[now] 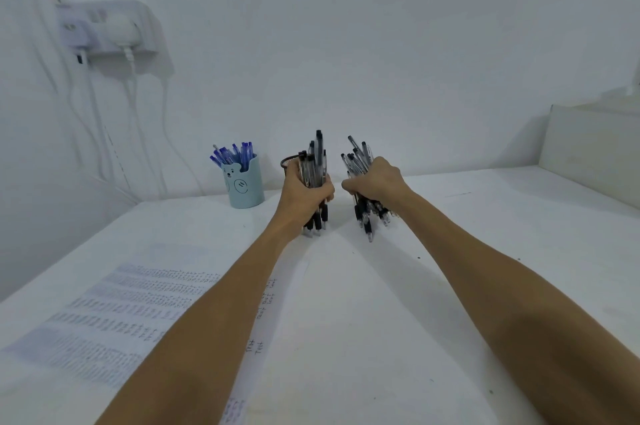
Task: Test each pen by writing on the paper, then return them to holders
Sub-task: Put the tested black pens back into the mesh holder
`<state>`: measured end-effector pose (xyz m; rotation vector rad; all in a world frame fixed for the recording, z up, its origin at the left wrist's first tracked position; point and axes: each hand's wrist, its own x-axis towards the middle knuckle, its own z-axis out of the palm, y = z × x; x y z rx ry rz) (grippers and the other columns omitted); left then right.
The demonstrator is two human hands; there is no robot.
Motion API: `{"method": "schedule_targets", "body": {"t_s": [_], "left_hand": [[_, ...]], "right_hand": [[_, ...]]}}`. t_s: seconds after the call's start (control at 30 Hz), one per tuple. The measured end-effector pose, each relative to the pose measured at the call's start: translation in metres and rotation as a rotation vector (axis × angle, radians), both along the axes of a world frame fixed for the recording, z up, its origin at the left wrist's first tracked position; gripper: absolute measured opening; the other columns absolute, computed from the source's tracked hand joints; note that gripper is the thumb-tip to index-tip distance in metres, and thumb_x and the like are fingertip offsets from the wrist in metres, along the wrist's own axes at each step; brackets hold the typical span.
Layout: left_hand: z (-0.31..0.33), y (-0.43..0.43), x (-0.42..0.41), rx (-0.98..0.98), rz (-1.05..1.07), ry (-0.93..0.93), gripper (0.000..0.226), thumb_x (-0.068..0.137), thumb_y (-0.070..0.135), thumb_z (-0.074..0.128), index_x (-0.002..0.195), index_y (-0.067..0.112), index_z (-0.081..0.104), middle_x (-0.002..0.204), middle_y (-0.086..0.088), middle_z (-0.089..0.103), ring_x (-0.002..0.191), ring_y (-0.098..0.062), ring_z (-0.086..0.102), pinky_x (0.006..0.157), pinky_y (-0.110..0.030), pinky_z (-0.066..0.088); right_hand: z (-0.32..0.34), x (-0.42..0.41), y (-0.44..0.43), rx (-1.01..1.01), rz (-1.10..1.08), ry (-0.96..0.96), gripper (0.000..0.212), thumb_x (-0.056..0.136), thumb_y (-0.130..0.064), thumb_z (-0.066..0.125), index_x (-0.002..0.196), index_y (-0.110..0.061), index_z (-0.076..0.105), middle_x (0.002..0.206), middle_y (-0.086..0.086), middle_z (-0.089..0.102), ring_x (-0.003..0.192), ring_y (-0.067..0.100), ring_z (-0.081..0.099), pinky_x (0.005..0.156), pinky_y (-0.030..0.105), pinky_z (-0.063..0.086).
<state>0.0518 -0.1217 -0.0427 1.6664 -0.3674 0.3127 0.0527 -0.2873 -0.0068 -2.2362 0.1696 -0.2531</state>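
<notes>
Both forearms reach straight out from the bottom of the frame toward its centre, nearly parallel, with the wrists level above the table [381,327]. The left hand [304,194] has its fingers wrapped tight round a fistful of black pens [317,161], held upright with the tips pointing down, at or just above the tabletop. The right hand [375,182], just beside it, clenches a second bunch of black pens [360,161]; these splay out more, fanned above the fist and ragged below it. A narrow gap of bare table lies between the two fists.

Right behind the left hand a dark mesh holder [288,161] peeks out, mostly hidden. Left of it, close to the wall, stands a pale blue bear cup [244,189] full of blue pens [232,153]. The paper [114,314], covered in rows of pen marks, lies in the lower left, partly under the left forearm. The tabletop is open to the centre and right, up to a white box [588,151] at the right edge. A power strip [107,30] with hanging cables [133,85] sits in the upper left.
</notes>
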Motion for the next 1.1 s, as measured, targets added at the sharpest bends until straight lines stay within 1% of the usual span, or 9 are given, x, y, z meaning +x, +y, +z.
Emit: {"method": "schedule_targets", "body": {"t_s": [0.17, 0.37, 0.43, 0.5, 0.57, 0.7, 0.87, 1.0, 1.1], "left_hand": [[-0.004, 0.009, 0.004, -0.068, -0.082, 0.154, 0.020, 0.087, 0.009, 0.081, 0.102, 0.004, 0.068, 0.076, -0.013, 0.067, 0.070, -0.024, 0.064, 0.081, -0.046, 0.058], [0.010, 0.004, 0.006, -0.153, 0.027, 0.124, 0.015, 0.090, 0.016, 0.080, 0.084, 0.007, 0.070, 0.065, -0.006, 0.071, 0.059, -0.019, 0.065, 0.065, -0.032, 0.058], [0.016, 0.000, 0.005, -0.198, 0.048, 0.150, 0.017, 0.089, 0.022, 0.082, 0.088, 0.009, 0.072, 0.071, -0.005, 0.076, 0.071, -0.024, 0.071, 0.078, -0.039, 0.063], [0.016, 0.000, 0.008, -0.247, 0.015, 0.187, 0.036, 0.080, 0.029, 0.087, 0.104, 0.006, 0.074, 0.091, -0.011, 0.080, 0.090, -0.034, 0.074, 0.093, -0.054, 0.060], [0.013, 0.000, 0.006, -0.275, -0.046, 0.189, 0.027, 0.087, 0.020, 0.082, 0.110, 0.006, 0.075, 0.099, -0.013, 0.079, 0.097, -0.033, 0.074, 0.094, -0.052, 0.059], [0.007, 0.003, 0.004, -0.210, -0.161, 0.196, 0.022, 0.093, 0.001, 0.070, 0.116, 0.002, 0.072, 0.101, -0.010, 0.079, 0.094, -0.023, 0.074, 0.074, -0.037, 0.061], [0.002, 0.006, 0.000, -0.199, -0.176, 0.255, 0.018, 0.091, -0.005, 0.067, 0.107, 0.002, 0.073, 0.093, -0.009, 0.079, 0.088, -0.024, 0.074, 0.069, -0.032, 0.062], [0.004, 0.007, 0.000, -0.196, -0.164, 0.314, 0.021, 0.089, -0.001, 0.069, 0.109, 0.001, 0.073, 0.093, -0.011, 0.075, 0.089, -0.026, 0.069, 0.069, -0.035, 0.062], [0.006, 0.005, 0.000, -0.200, -0.158, 0.317, 0.017, 0.091, 0.001, 0.068, 0.108, 0.002, 0.072, 0.089, -0.009, 0.074, 0.083, -0.024, 0.068, 0.067, -0.036, 0.060]], "right_hand": [[-0.001, -0.002, 0.000, 0.073, 0.020, -0.092, 0.041, 0.080, -0.027, 0.074, 0.103, -0.010, 0.045, 0.083, 0.000, 0.049, 0.068, 0.012, 0.046, 0.055, 0.028, 0.041], [-0.006, -0.005, 0.014, 0.281, 0.088, -0.453, 0.054, 0.076, -0.026, 0.077, 0.118, -0.012, 0.046, 0.094, 0.009, 0.068, 0.075, 0.021, 0.063, 0.068, 0.038, 0.056], [-0.013, -0.008, 0.021, 0.338, 0.140, -0.539, 0.055, 0.075, -0.026, 0.080, 0.119, -0.016, 0.048, 0.093, 0.002, 0.071, 0.080, 0.017, 0.069, 0.071, 0.032, 0.060], [-0.019, -0.011, 0.027, 0.391, 0.157, -0.605, 0.052, 0.077, -0.024, 0.080, 0.118, -0.017, 0.050, 0.091, -0.003, 0.072, 0.080, 0.012, 0.071, 0.073, 0.029, 0.060], [-0.022, -0.013, 0.030, 0.437, 0.153, -0.639, 0.049, 0.078, -0.023, 0.080, 0.118, -0.017, 0.052, 0.089, -0.004, 0.073, 0.079, 0.012, 0.071, 0.073, 0.027, 0.060], [-0.037, -0.014, 0.025, 0.424, 0.156, -0.557, 0.044, 0.079, -0.020, 0.076, 0.116, -0.021, 0.053, 0.092, -0.005, 0.072, 0.079, 0.006, 0.070, 0.071, 0.025, 0.058], [-0.047, -0.017, 0.023, 0.463, 0.177, -0.460, 0.049, 0.081, -0.031, 0.081, 0.120, -0.022, 0.053, 0.102, -0.006, 0.071, 0.090, 0.005, 0.070, 0.076, 0.019, 0.056], [-0.049, -0.012, 0.021, 0.407, 0.211, -0.343, 0.048, 0.070, -0.036, 0.082, 0.113, -0.022, 0.066, 0.100, -0.004, 0.076, 0.093, 0.013, 0.073, 0.088, 0.036, 0.061], [-0.047, -0.010, 0.026, 0.446, 0.188, -0.323, 0.037, 0.071, -0.028, 0.082, 0.105, -0.019, 0.072, 0.093, -0.001, 0.077, 0.087, 0.014, 0.074, 0.084, 0.035, 0.062]]}}
